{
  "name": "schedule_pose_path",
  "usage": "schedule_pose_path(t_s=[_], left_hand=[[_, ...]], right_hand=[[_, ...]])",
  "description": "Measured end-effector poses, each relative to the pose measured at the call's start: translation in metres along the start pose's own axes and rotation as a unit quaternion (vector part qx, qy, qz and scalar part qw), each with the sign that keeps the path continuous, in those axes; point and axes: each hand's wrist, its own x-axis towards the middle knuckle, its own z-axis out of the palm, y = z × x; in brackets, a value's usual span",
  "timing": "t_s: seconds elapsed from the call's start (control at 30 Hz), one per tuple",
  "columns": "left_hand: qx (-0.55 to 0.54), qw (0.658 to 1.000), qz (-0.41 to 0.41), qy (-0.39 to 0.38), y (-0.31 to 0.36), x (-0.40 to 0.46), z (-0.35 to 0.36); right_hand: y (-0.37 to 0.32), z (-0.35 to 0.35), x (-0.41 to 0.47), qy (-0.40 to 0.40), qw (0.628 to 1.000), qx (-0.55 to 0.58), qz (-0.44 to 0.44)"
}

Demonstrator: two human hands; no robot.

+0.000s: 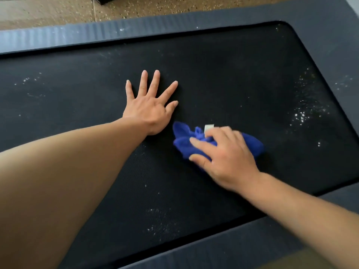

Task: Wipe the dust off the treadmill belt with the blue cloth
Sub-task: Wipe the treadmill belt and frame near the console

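- Cloth first: the bunched, deep-blue, fuzzy microfibre cloth (196,140) lies on the black textured treadmill belt (223,74), near the middle of the visible stretch and a little toward the near edge, with a small white tag (209,127) sticking up from its folds.
- It looks soft, light and limp, so it should crumple under any pressure; a broad, flat press over the top of the bundle probably serves better than a pinch at one corner, which would let the rest trail.
- The belt's woven surface looks grippy, so the cloth may drag and roll up rather than glide.
- The right hand (227,158) lies on top of the cloth, palm down, fingers loosely bent over the bundle and pressing it to the belt; the forearm comes in from the lower right.
- The left hand (149,111) rests flat on the belt just beside the cloth, fingers straight and spread wide, holding nothing; it seems to brace the body.
- White dust specks (303,113) lie thick near the belt's right end, with fainter patches at the near edge and far left, so much wiping appears to be left.
- A grey ribbed side rail (77,33) borders the belt, speckled floor (155,6) beyond.
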Motion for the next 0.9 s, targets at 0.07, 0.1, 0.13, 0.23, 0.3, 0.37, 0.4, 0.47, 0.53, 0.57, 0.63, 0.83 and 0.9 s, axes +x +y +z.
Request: schedule_pose_path(t_s=[0.07,0.1,0.13,0.23,0.3,0.37,0.4,0.47,0.53,0.57,0.63,0.83,0.9], left_hand=[[0.000,1.000,-0.001,-0.002,0.000,-0.002,0.000],[-0.002,1.000,0.000,-0.002,0.000,-0.002,-0.001],[-0.003,1.000,0.000,-0.001,0.000,-0.002,-0.001],[0.001,1.000,-0.003,0.003,0.001,-0.001,0.000],[0.002,1.000,-0.005,0.000,0.001,-0.001,0.000],[-0.003,1.000,-0.008,-0.006,0.001,-0.002,0.000],[-0.003,1.000,-0.009,-0.006,0.001,-0.003,0.000],[-0.003,1.000,-0.009,-0.004,0.001,-0.003,0.000],[-0.005,1.000,-0.010,0.000,0.001,-0.003,0.001],[-0.006,1.000,-0.010,0.002,0.000,-0.002,0.001],[-0.003,1.000,-0.007,0.001,0.001,-0.002,0.001],[0.002,1.000,-0.008,-0.004,0.001,-0.002,0.001],[-0.004,1.000,-0.014,-0.010,0.001,-0.003,0.000]], right_hand=[[-0.022,0.001,-0.035,-0.003,0.998,0.011,-0.057],[-0.027,0.002,-0.044,0.002,0.998,0.009,-0.064],[-0.028,0.003,-0.046,0.014,0.998,0.007,-0.065],[-0.014,0.008,-0.015,0.052,0.998,0.001,-0.048],[0.008,0.011,0.025,0.067,0.998,-0.019,0.003],[0.033,0.008,0.062,0.057,0.994,-0.017,0.087],[0.041,0.006,0.073,0.050,0.993,-0.004,0.111],[0.039,0.004,0.071,0.041,0.993,0.010,0.110],[0.018,-0.001,0.041,0.022,0.998,0.029,0.057],[0.007,-0.004,0.022,0.005,0.999,0.047,0.027],[-0.010,-0.005,-0.011,-0.003,0.997,0.071,-0.008],[0.002,0.002,0.023,0.043,0.999,0.017,0.014],[0.029,0.001,0.064,0.054,0.994,-0.013,0.092]])
